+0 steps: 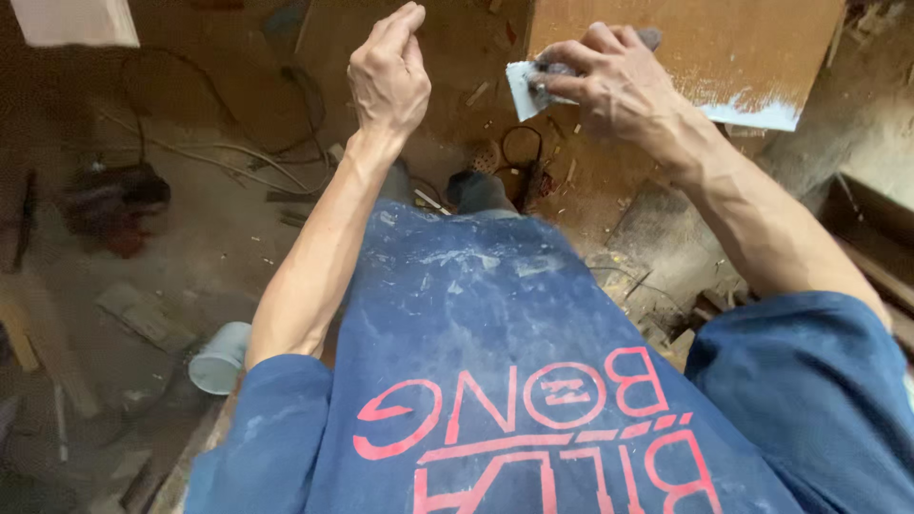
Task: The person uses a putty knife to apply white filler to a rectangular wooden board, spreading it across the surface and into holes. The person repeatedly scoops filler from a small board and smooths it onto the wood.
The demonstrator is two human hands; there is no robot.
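The right hand (609, 86) is closed around a small pale-blue scraper blade (524, 88), its dark handle gripped between thumb and curled fingers. The blade's flat face sits just left of, and close against, the left edge of a brown wooden board (685, 43) that fills the upper right of the view. Whether the blade touches the board cannot be told.

The left hand (388, 76) is raised beside it, apart from the board, fingers loosely folded with the fingertips pinched together; it seems to hold nothing, though the palm side is hidden.

On the board, a ragged band of light-blue filler or paint (752, 107) runs along the lower edge toward the right corner. Most of the brown surface above it shows bare, so the coating looks to be at an early stage, with the larger part of the face still uncovered.

Below the hands hangs the person's dusty blue shirt (476, 314), speckled white. Beyond it lies a dirt-brown workshop floor (209, 238), strewn with cables (190, 152), wood scraps, a dark red power tool (114, 200) at far left and a pale plastic cup (221, 358) on its side near the left elbow. Open room lies left of the board; planks crowd its right.
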